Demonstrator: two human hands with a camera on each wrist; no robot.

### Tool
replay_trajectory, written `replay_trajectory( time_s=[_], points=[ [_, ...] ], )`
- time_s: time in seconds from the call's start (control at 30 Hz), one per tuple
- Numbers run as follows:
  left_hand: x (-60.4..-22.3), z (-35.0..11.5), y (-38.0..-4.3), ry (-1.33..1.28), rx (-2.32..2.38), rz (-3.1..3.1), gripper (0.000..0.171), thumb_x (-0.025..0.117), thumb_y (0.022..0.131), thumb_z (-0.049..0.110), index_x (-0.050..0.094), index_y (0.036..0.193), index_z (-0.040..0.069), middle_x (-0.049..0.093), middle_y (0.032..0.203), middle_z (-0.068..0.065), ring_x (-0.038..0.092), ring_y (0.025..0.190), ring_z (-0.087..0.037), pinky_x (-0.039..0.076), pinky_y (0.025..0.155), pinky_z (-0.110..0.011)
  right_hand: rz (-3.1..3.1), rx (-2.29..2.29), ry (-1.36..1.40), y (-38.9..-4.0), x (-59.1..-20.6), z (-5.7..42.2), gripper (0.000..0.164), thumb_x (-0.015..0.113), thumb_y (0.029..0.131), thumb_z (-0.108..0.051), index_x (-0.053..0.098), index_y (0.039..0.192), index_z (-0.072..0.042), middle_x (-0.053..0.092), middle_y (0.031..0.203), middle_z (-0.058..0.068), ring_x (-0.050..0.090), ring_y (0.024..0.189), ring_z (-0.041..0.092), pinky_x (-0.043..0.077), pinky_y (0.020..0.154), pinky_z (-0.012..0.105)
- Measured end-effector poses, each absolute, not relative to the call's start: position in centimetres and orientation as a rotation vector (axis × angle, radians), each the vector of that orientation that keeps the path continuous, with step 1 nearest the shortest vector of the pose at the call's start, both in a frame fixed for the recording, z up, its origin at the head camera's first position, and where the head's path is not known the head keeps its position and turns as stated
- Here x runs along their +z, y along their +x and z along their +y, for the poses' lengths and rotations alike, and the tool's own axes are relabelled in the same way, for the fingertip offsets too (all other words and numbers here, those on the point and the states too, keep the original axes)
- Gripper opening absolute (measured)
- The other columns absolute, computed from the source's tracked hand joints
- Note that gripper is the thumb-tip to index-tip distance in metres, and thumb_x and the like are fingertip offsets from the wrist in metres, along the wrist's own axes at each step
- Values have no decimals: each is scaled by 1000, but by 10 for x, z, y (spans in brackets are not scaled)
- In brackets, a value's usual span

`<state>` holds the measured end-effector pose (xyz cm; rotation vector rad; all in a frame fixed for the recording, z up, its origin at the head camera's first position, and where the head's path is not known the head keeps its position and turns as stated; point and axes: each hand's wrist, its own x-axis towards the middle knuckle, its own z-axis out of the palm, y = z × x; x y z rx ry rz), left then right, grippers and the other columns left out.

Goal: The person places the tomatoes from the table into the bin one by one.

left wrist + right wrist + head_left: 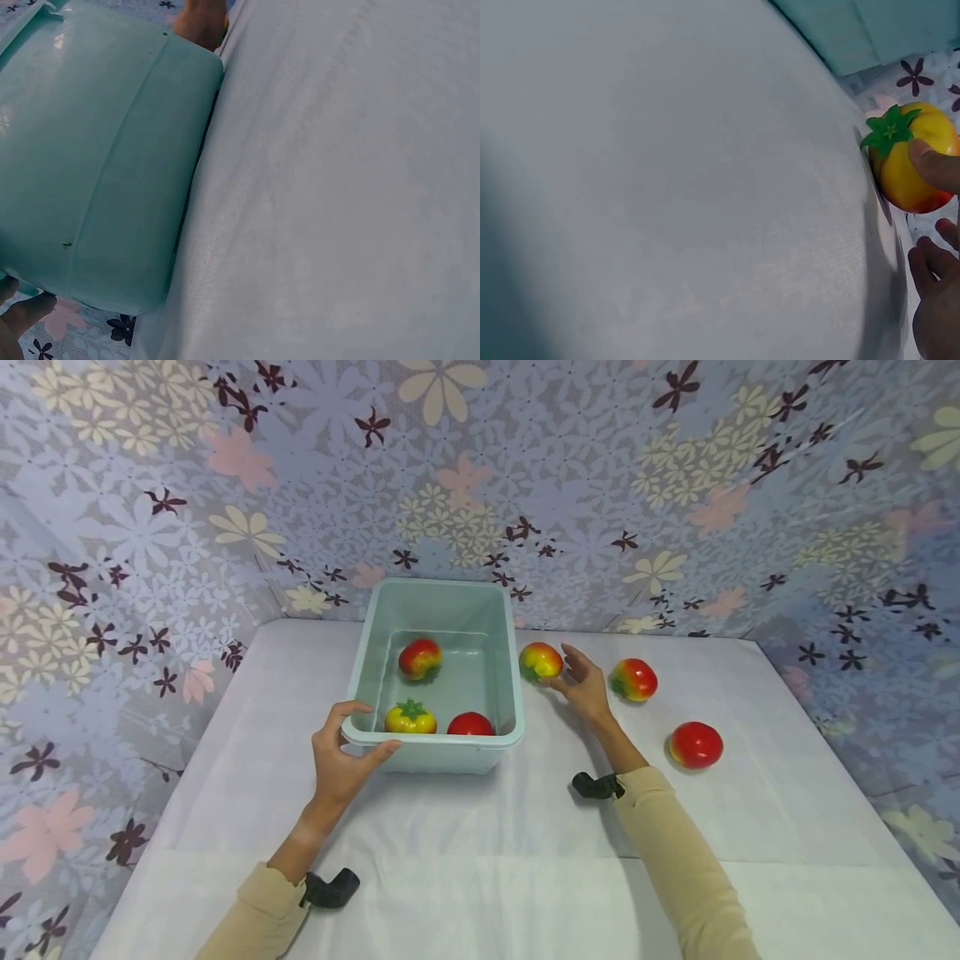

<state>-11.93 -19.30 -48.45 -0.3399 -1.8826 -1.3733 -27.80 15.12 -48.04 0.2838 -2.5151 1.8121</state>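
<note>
A pale green plastic bin [442, 754] holds a red-and-yellow tomato [421, 659], a yellow tomato with a green leafy top [410, 718] and a red one [470, 724]. My left hand [341, 760] grips the bin's near left corner, its thumb along the front and fingers over the left rim. Just right of the bin lies another yellow-and-red tomato [538, 661]. Beside it is my right hand [587, 691], fingers spread apart at its right side. In the right wrist view the thumb [934, 166] overlaps this tomato; whether it touches cannot be told.
Farther right on the white-covered table [555, 877] lie a red tomato with a yellow-green end [634, 680] and a plain red one [696, 745]. Flower-patterned cloth [480, 485] rises behind the table and at both sides.
</note>
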Motion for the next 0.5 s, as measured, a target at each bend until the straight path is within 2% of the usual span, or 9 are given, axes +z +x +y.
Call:
replay_trajectory(
  time_s=[0.2, 0.37, 0.5],
  points=[
    [-466, -186, -110, -347, -1388, -1874, 77, 77, 76, 56, 57, 101, -14, 62, 94, -32, 55, 93, 5, 46, 66, -9, -2496, 1850, 275, -280, -484, 152, 63, 70, 84, 7, 42, 141, 9, 40, 149, 26, 36, 139, 40, 32, 112, 49],
    [-451, -182, -102, -350, -1395, -1877, 74, 78, 77, 53, 57, 99, -15, 62, 93, -32, 54, 92, 5, 45, 66, -9, -2445, 1942, 238, -289, -500, 157, 61, 70, 85, 6, 45, 140, 6, 44, 148, 22, 40, 139, 34, 36, 110, 43],
    [-450, -182, -101, -348, -1389, -1884, 76, 77, 77, 54, 57, 99, -15, 62, 93, -33, 56, 91, 0, 45, 66, -9, -2455, 1893, 197, -295, -512, 159, 60, 71, 85, 3, 47, 141, 1, 47, 147, 18, 44, 136, 31, 39, 108, 39]
  ],
)
